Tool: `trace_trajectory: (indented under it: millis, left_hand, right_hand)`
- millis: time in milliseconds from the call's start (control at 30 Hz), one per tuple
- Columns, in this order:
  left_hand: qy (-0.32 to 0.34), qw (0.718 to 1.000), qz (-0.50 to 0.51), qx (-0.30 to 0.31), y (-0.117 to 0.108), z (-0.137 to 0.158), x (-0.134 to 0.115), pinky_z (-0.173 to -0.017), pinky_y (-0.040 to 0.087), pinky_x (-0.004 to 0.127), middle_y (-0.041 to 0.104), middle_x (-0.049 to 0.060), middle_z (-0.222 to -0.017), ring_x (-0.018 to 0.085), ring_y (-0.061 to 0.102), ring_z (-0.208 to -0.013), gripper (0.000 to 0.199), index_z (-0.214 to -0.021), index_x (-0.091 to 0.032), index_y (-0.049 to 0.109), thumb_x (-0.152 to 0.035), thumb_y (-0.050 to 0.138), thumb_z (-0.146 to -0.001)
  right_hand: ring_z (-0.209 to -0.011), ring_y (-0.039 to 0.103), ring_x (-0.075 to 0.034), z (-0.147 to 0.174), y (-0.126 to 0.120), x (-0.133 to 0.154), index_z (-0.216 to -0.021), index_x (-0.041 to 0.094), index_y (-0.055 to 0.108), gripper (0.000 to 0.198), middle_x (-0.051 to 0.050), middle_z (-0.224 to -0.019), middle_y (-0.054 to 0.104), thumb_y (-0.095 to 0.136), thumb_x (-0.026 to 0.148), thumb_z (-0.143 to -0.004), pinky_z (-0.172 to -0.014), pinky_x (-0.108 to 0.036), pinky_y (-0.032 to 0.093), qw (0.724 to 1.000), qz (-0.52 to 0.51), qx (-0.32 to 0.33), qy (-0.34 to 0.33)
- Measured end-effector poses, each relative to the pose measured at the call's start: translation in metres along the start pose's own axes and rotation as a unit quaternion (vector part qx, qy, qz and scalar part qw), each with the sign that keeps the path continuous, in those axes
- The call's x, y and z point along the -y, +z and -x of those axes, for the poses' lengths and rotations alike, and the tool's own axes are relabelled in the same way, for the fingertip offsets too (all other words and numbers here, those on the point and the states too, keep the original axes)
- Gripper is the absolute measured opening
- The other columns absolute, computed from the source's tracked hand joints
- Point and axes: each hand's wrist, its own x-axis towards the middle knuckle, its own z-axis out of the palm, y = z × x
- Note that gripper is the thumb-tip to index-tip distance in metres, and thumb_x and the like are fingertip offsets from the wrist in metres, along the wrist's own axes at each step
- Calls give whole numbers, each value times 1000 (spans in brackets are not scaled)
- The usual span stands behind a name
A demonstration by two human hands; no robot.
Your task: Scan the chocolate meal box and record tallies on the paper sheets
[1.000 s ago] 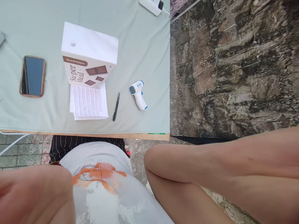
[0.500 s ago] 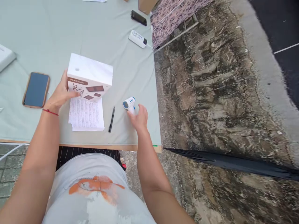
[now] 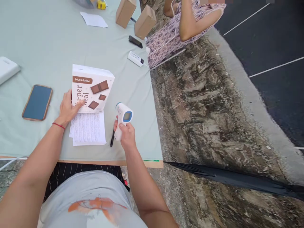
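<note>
My left hand grips the lower left side of a white and brown NutriMotion box, thumb across its printed front. Just below the box lie printed paper sheets, partly covered by it. In my right hand is a white infrared thermometer with a blue-rimmed screen facing me, its handle wrapped by my fingers. A black pen lies on the table beside the thermometer's handle, its upper part hidden by my fingers.
A phone lies left of the box, near a white device. Farther off are a white stick-like device, a black object, cardboard boxes, a paper and a yellow tape measure. Another person is beyond the table's right edge.
My right hand has taken hold of the thermometer, lifted it and brought it left, turning its screen toward me. The box now shows more of its front. The view has tilted up.
</note>
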Motion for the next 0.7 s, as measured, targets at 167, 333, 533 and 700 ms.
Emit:
trace_trajectory:
  millis: [167,333,533,700]
  left_hand:
    - [-36,996,-77,-2,-2,-1,-7,-97,50,58,64,17,-110,40,60,-110,84,-131,-18,62,-89,48,-87]
    - [-25,999,-43,7,-4,-5,-8,-101,50,54,67,14,-124,38,63,-114,82,-131,-20,62,-88,49,-87]
    - [-4,1000,-16,5,-3,-11,-4,-98,51,51,68,14,-121,37,64,-110,84,-126,-18,64,-90,50,-84]
    - [-24,999,34,27,-7,-23,9,-91,52,52,71,15,-114,39,66,-104,73,-117,-18,66,-81,68,-81]
  right_hand:
    - [-67,45,-14,6,61,-4,-81,19,59,40,-1,-75,54,70,54,-68,-67,-29,37,992,-61,108,24]
    - [-67,42,-14,-21,79,-12,-86,19,60,44,2,-71,51,72,57,-69,-66,-28,34,992,-26,122,30]
    - [-77,49,-16,-31,90,-15,-85,19,61,43,1,-78,55,73,57,-68,-72,-27,38,994,-24,107,30]
    - [-76,47,-15,-24,98,-16,-82,18,63,44,2,-75,54,74,57,-65,-73,-26,38,995,-27,89,32]
